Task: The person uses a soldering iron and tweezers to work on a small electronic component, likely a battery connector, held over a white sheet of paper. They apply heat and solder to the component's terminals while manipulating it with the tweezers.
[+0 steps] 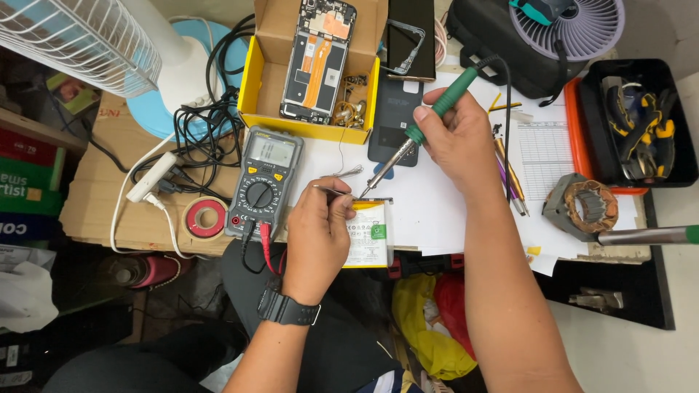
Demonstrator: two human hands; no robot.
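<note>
Head view: soldering iron [429,116] tip meets phone battery [368,233] beside left fingers [331,207].

A grey-and-yellow multimeter [260,182] beside a red tape roll [205,217] — behind them, a yellow cardboard box [251,80] holding an opened phone chassis [318,58]; a purple desk fan [571,25] and black tool tray [633,120] sit further off.

Head view, steeply down, close.

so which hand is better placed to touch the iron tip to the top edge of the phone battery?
Right. The right hand grips the green-handled soldering iron, its tip just above the flat white phone battery. The left hand holds thin metal tweezers there.
</note>
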